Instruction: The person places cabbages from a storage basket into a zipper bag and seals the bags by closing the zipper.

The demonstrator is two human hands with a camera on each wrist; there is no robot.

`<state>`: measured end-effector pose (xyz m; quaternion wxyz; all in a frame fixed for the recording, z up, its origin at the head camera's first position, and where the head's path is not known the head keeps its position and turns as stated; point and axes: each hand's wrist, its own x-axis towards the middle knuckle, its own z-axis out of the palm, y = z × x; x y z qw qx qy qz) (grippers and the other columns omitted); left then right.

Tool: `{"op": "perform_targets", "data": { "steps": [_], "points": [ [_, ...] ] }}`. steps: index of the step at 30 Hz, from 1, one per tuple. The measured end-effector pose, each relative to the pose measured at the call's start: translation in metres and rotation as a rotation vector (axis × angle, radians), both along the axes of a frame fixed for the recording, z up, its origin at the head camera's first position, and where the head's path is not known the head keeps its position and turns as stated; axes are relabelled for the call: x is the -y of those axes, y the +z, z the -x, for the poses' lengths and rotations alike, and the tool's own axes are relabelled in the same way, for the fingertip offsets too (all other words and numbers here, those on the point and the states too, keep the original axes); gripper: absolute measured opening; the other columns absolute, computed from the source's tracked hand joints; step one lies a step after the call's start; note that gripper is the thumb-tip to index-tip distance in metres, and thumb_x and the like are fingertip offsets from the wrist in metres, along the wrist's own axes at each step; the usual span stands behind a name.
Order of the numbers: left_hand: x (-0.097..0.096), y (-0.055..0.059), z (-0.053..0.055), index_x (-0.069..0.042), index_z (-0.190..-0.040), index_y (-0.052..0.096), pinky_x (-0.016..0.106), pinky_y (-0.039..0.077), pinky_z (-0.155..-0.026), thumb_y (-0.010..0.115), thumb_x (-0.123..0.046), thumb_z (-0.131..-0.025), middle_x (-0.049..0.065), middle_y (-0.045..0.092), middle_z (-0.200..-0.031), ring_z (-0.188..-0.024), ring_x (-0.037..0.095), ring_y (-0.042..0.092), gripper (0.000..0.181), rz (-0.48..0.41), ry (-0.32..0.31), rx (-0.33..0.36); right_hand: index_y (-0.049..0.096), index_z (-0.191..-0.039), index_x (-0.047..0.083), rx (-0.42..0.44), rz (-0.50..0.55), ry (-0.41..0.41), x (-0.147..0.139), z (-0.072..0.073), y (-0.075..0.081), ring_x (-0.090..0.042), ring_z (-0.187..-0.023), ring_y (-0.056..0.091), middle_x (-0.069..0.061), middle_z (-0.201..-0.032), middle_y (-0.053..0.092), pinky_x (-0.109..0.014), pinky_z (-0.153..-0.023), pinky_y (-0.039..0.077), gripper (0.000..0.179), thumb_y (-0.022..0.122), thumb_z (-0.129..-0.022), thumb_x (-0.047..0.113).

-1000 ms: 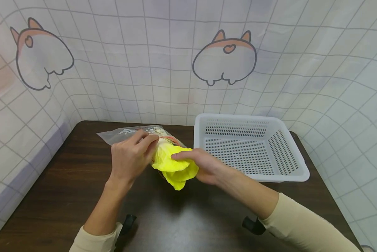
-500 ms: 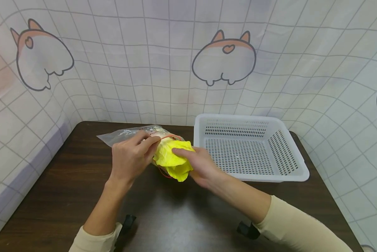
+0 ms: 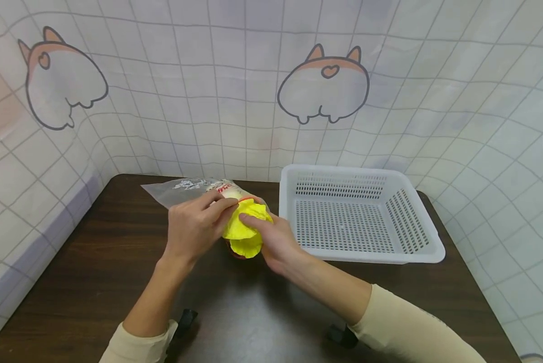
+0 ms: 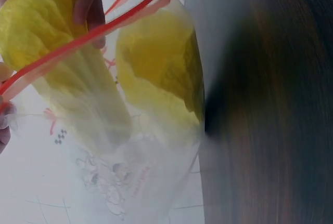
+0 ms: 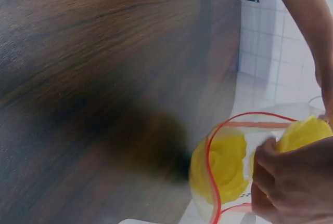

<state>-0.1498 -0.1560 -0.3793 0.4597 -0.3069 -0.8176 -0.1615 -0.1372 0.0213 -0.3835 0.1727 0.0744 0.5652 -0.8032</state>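
Observation:
My left hand (image 3: 199,222) pinches the rim of a clear plastic bag (image 3: 174,191) with a red zip strip (image 4: 78,42) along its mouth. My right hand (image 3: 278,242) grips a bright yellow baby napa cabbage (image 3: 242,229), thumb on its ruffled leaves. In the left wrist view, the paler end of this cabbage (image 4: 36,26) reaches down past the red strip into the bag. A second yellow cabbage (image 4: 156,63) lies inside, beside it. The right wrist view shows my right hand (image 5: 294,177) at the bag's mouth, partly covering the held cabbage.
A white perforated plastic basket (image 3: 344,227) stands at the back right of the dark wooden table (image 3: 94,277). Behind the table hangs a white gridded curtain (image 3: 235,101) with cartoon animals. Dark straps (image 3: 187,320) show by the cuffs.
My right hand has moved left with the cabbage, pushing it farther into the bag, so less yellow shows. My left hand has shifted slightly right, still pinching the bag's rim.

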Motion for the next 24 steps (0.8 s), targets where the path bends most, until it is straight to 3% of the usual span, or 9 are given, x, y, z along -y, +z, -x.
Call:
{"op": "perform_targets", "data": {
  "steps": [10, 18, 24],
  "points": [
    [-0.003, 0.000, 0.000, -0.010, -0.096, 0.083, 0.029, 0.041, -0.044, 0.086, -0.013, -0.084, 0.003, 0.071, -0.082, -0.046, 0.020, 0.053, 0.013, -0.020, -0.002, 0.030, 0.052, -0.143, 0.024, -0.081, 0.113, 0.002, 0.014, 0.001, -0.009, -0.019, -0.115, 0.062, -0.006, -0.138, 0.058, -0.029, -0.092, 0.056, 0.047, 0.067, -0.100, 0.013],
    [-0.005, -0.001, -0.001, -0.013, -0.096, 0.083, 0.030, 0.041, -0.044, 0.081, -0.017, -0.089, 0.000, 0.072, -0.083, -0.048, 0.019, 0.052, 0.008, -0.027, -0.006, 0.055, 0.049, -0.148, 0.021, -0.060, 0.153, -0.070, 0.021, 0.005, -0.018, -0.019, -0.118, 0.062, -0.009, -0.142, 0.058, -0.034, -0.098, 0.057, 0.052, 0.066, -0.101, 0.010],
    [-0.009, -0.002, 0.000, -0.012, -0.094, 0.083, 0.030, 0.041, -0.044, 0.084, -0.020, -0.086, 0.001, 0.071, -0.082, -0.048, 0.019, 0.056, 0.011, -0.047, -0.023, 0.048, 0.051, -0.147, 0.014, -0.068, 0.063, -0.106, 0.028, 0.006, -0.024, -0.022, -0.115, 0.063, -0.010, -0.140, 0.060, -0.040, -0.106, 0.054, 0.050, 0.067, -0.100, 0.011]
  ]
}}
